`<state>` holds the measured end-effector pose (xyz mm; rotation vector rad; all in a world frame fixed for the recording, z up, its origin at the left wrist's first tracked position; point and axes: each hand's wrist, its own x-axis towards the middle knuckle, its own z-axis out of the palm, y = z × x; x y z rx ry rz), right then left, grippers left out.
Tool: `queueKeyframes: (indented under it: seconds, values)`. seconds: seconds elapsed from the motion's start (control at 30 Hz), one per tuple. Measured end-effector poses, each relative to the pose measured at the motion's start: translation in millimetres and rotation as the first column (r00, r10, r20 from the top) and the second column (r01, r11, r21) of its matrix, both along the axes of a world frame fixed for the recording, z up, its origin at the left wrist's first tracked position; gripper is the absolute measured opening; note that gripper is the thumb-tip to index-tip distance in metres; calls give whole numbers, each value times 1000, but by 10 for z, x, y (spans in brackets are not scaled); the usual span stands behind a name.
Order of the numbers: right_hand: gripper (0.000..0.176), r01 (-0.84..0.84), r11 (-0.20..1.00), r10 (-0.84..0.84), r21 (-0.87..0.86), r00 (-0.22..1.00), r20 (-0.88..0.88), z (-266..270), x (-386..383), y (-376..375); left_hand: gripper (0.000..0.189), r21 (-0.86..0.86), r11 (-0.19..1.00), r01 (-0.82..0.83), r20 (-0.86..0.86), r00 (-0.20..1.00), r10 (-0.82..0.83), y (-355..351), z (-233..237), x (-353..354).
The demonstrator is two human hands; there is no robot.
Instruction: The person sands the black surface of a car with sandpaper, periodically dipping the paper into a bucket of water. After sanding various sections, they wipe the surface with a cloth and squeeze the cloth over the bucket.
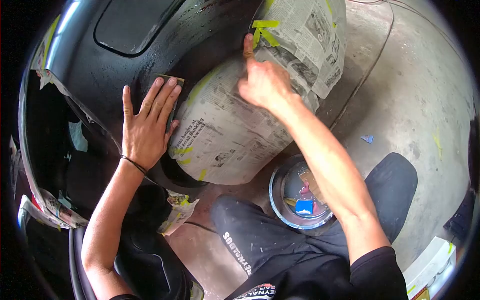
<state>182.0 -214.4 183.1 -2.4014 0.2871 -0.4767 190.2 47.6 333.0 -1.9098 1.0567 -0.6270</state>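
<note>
My left hand [147, 125] lies with its fingers spread on the dark, wet car panel [200, 45]. Beneath those fingertips, the edge of a thin sanding sheet or pad [179, 80] shows against the panel. My right hand [265, 80] points its index finger at the panel edge beside strips of yellow-green tape [266, 24]; its other fingers are curled, and nothing shows in them. Newspaper [225, 130] covers the wheel area under and beside the right hand, taped along the rim of the arch.
A round bucket [274, 200] stands between my legs, with a blue block [304, 206] and scraps inside. A hose [367, 72] runs over the concrete floor [425, 100]. The opened rear of the car is at the left, and a white box-like object [430, 265] is at the lower right.
</note>
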Motion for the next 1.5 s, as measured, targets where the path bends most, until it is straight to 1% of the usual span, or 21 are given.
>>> queueKeyframes:
  seconds: [0.1, 0.13, 0.23, 0.33, 0.4, 0.43, 0.53, 0.57, 0.67, 0.77, 0.8, 0.97, 1.07, 1.1, 1.17, 1.2, 1.3, 1.33, 1.4, 1.43, 1.5]
  values:
    - [94, -125, 991, 133, -50, 971, 197, -113, -172, -403, 72, 6, 1000, -31, 19, 999, 30, -156, -29, -70]
    - [87, -162, 986, 166, -35, 959, 230, -82, -350, -498, 72, -5, 1000, 15, 24, 1000, -15, -221, -69, -20]
    - [80, -204, 978, 202, 30, 976, 79, -18, -895, -601, 71, -43, 992, 123, 26, 992, -122, -793, -173, 146]
    - [72, -153, 987, 158, -59, 982, 105, -517, -1176, -612, 69, -2, 987, 163, 129, 978, -162, -1469, -253, 371]
    - [64, -154, 975, 161, -162, 987, 30, -1044, -1346, -697, 69, 29, 978, 205, 124, 970, -207, -1396, -239, 418]
    - [61, -160, 965, 160, -206, 987, -15, -1143, -1395, -723, 69, 48, 973, 225, 112, 967, -229, -1332, -231, 425]
    - [55, -306, 929, 284, -207, 950, -131, -1136, -1453, -859, 68, 5, 994, 107, 50, 993, -107, -653, -280, 189]
    - [51, -275, 942, 268, -191, 961, -62, -1042, -1473, -846, 68, -8, 998, 68, 52, 996, -68, -561, -296, 177]
    - [42, -229, 962, 251, -149, 957, 147, -841, -1514, -744, 66, -81, 991, 103, 50, 994, -99, -949, -389, 242]
    - [40, -241, 956, 263, -167, 956, 130, -1055, -1451, -688, 68, -149, 979, 138, 157, 981, -114, -1689, -503, 440]
    - [41, -260, 947, 281, -190, 956, 89, -1094, -1443, -697, 68, -189, 971, 144, 155, 981, -115, -1716, -573, 507]
    - [40, -271, 953, 281, -135, 958, 63, -905, -1529, -789, 67, -162, 977, 138, 129, 985, -118, -1281, -763, 458]
    - [40, -248, 959, 261, -141, 962, 83, -940, -1466, -828, 66, -274, 946, 171, 108, 983, -147, -1674, -638, 508]
    - [40, -242, 959, 258, -150, 962, 94, -987, -1440, -835, 65, -252, 955, 158, 180, 977, -115, -1855, -603, 526]
    - [39, -259, 952, 272, -163, 960, 62, -1044, -1422, -853, 65, -243, 953, 179, 190, 973, -134, -1863, -590, 563]
    - [39, -264, 950, 276, -164, 959, 58, -1052, -1427, -876, 66, -216, 964, 157, 175, 977, -120, -1733, -548, 509]
    - [40, -282, 952, 286, -119, 958, 10, -935, -1468, -933, 68, -377, 920, 107, 123, 990, -64, -1175, -455, 366]
    - [40, -279, 953, 282, -116, 959, 9, -908, -1480, -958, 72, -378, 925, 35, 149, 989, 23, -1143, -392, 308]
    - [40, -287, 948, 285, -135, 958, -36, -897, -1432, -988, 73, -499, 865, 58, 99, 995, -9, -1400, -411, 414]
    - [39, -294, 946, 296, -133, 955, -6, -931, -1382, -985, 73, -511, 855, 82, 119, 993, -24, -1623, -419, 523]
    - [39, -331, 934, 311, -133, 939, -148, -1013, -1336, -890, 69, -503, 848, 168, 229, 972, -57, -1912, -477, 642]
